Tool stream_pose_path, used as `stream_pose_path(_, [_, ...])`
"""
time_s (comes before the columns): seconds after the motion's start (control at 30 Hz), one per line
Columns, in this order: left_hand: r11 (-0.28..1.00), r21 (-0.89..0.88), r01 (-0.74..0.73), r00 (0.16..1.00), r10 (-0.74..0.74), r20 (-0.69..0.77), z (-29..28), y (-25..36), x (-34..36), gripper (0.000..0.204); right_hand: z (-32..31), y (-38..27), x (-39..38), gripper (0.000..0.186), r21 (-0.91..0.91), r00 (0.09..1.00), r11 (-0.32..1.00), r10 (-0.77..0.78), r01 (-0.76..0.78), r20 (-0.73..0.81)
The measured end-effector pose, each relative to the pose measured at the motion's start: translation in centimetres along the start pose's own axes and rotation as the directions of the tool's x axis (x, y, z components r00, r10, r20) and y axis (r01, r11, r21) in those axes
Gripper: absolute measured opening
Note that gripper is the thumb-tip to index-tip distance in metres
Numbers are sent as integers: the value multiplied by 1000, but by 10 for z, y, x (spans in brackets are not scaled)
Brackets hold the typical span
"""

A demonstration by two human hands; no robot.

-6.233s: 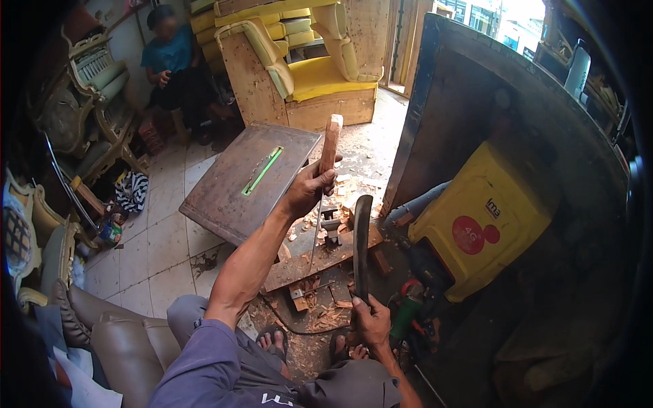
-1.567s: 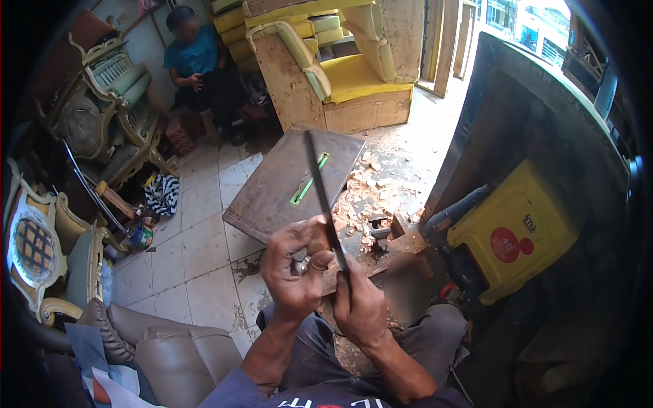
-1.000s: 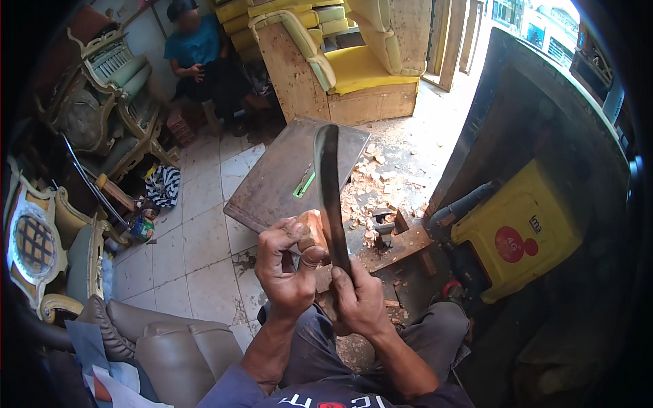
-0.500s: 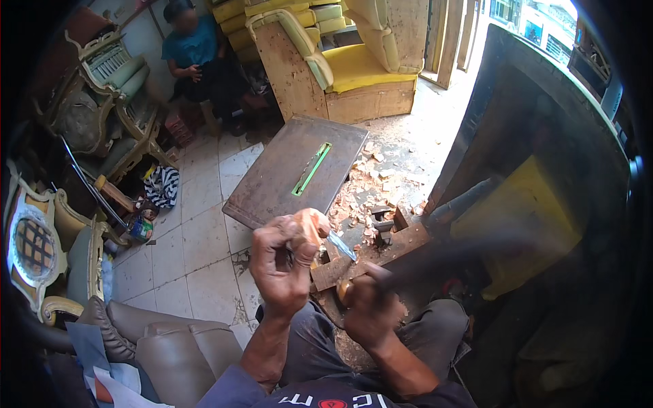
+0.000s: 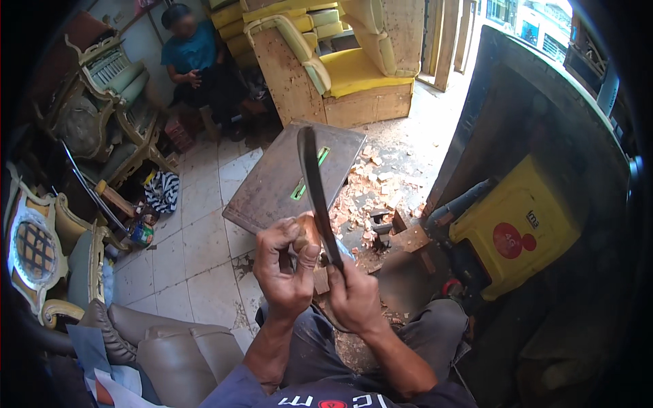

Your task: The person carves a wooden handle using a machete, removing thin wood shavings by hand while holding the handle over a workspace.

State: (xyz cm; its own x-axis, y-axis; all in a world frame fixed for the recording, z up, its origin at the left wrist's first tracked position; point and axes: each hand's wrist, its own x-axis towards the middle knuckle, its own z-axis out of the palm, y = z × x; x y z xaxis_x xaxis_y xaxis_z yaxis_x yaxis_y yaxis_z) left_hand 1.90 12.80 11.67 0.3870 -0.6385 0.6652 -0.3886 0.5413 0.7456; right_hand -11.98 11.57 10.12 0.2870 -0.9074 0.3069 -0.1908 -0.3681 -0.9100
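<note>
My left hand point(image 5: 282, 279) is closed round a short reddish wood piece point(image 5: 306, 231), which rises between finger and thumb. My right hand point(image 5: 355, 302) grips a machete, its long dark curved blade point(image 5: 314, 183) upright and slightly tilted, close along the right side of the wood; whether they touch I cannot tell. A pale bluish sliver point(image 5: 345, 250) shows behind the blade, too hidden to name. Below and beyond both hands lie a low wooden board point(image 5: 411, 243) with a dark metal fitting point(image 5: 379, 224) and scattered pale wood chips point(image 5: 381, 183).
A brown board with a green slot point(image 5: 258, 200) lies ahead. A yellow plastic stool point(image 5: 537, 204) and dark panel point(image 5: 476, 115) stand right, ornate chairs point(image 5: 30, 238) and a grey cushion point(image 5: 177, 360) left. A seated person point(image 5: 190, 61) is beside a yellow wooden-framed seat point(image 5: 350, 68).
The machete, blurred and swung to the right half a second ago, is upright beside the wood again. Compared with six seconds ago, both hands are closer together and the wood is held lower.
</note>
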Motion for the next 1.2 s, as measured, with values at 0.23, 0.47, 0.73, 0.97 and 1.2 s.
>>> stream_pose_path(0.23, [990, 117, -74, 997, 71, 26, 9, 15, 1, 31, 14, 3, -5, 33, -208, 979, 969, -164, 136, -122])
stream_pose_path(0.47, [1000, -15, -7, 1000, 7, -21, 2, 3, -5, 32, 4, -11, -26, 31, 230, 955, 959, -100, 168, -281])
stream_pose_path(0.73, [1000, -15, -13, 999, 12, -41, 1, 4, -7, 30, -1, -20, -17, 36, 118, 978, 977, -160, 177, -137])
stream_pose_path(0.97, [999, -16, 29, 999, -29, -40, 1, 7, -5, 27, 11, 0, -4, 29, 32, 997, 997, -65, 67, -46])
stream_pose_path(1.2, [984, 155, -85, 996, 88, -10, 7, 17, -9, 27, 16, 6, -9, 31, -243, 967, 952, -220, 185, -126])
